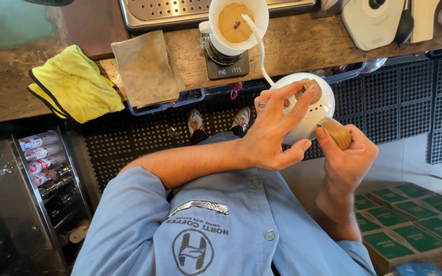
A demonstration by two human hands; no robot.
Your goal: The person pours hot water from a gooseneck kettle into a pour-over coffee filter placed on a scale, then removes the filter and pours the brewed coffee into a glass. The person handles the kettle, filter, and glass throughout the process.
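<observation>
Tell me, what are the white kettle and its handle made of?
The kettle looks like glossy white enamelled metal or ceramic; its shine fits either. Its handle, gripped by the right hand, looks like wood: tan with ridged grain.

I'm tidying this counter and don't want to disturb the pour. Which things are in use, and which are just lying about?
In use: white kettle, left hand on its lid, right hand on its handle, dripper, scale.

Lying about: yellow cloth, brown cloth, green boxes, bottles.
</observation>
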